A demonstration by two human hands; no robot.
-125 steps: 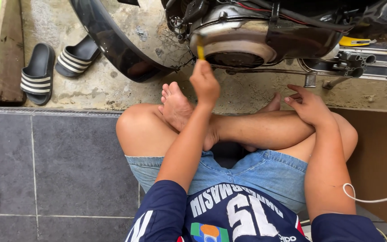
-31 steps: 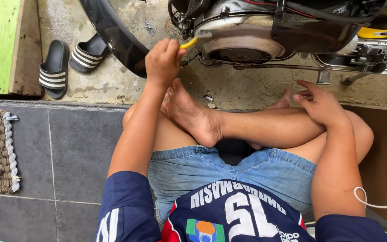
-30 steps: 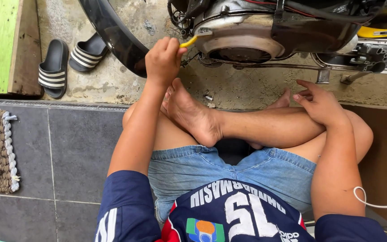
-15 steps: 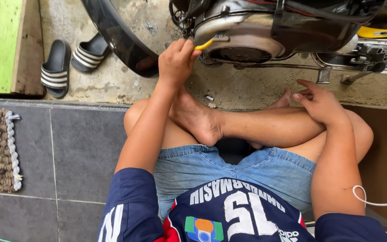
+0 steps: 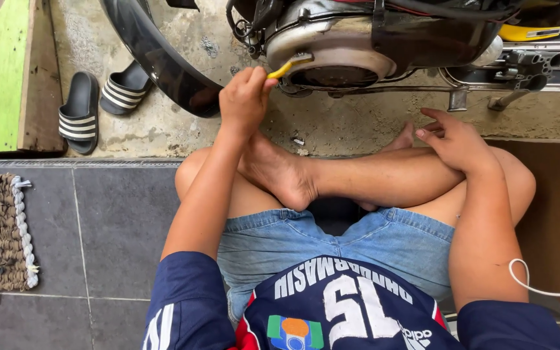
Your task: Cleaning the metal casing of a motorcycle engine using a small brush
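Near the top centre of the frame sits the rounded grey metal engine cover (image 5: 332,48) of a scooter. The right hand (image 5: 452,137) rests open on the knee, right of centre. The left hand (image 5: 244,98) is closed around a small yellow-handled brush (image 5: 284,65), its head touching the cover. I think the thin handle may slip, because the grip is far back.

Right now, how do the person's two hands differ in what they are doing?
The left hand is raised and closed around a yellow-handled brush set against the engine casing; the right hand holds nothing, resting open-fingered on the crossed leg. Both are bare.
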